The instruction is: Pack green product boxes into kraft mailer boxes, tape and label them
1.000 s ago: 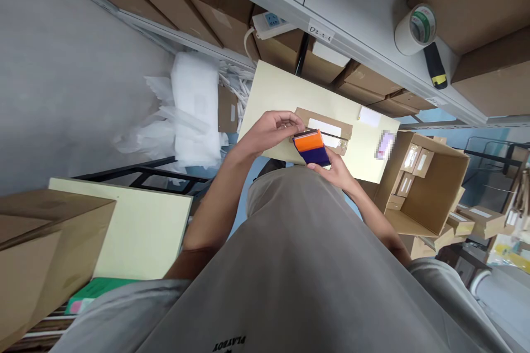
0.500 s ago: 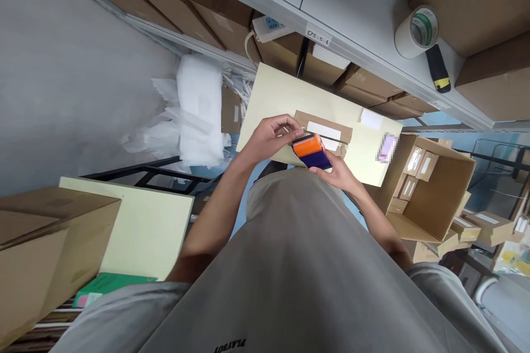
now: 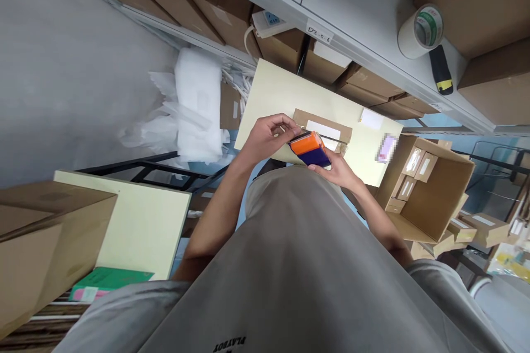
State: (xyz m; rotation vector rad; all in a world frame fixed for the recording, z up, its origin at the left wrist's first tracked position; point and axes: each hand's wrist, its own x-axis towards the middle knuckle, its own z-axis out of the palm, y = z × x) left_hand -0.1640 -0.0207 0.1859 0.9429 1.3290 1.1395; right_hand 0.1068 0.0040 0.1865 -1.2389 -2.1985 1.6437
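Observation:
An orange and dark-blue box [image 3: 309, 149] is held tilted in front of my body, over the near side of a pale yellow tabletop [image 3: 273, 91]. My right hand [image 3: 337, 169] grips its lower right side, thumb on the near face. At the box's upper left end, my left hand [image 3: 276, 135] has its fingers curled and pinched at the dark edge. What exactly those fingertips hold is too small to make out. Just behind the box lies a flat brown cardboard parcel [image 3: 304, 117] with a white label.
An open carton [image 3: 434, 193] with small boxes stands at the right. Above the table runs a grey shelf [image 3: 351, 11] bearing a tape roll [image 3: 420, 33] and a black-yellow cutter [image 3: 441, 69]. White foam wrap [image 3: 199, 105] hangs at left; a large carton [image 3: 53, 242] is lower left.
Both hands keep the box in nearly the same place, with the box turned slightly. The whole view has shifted a little.

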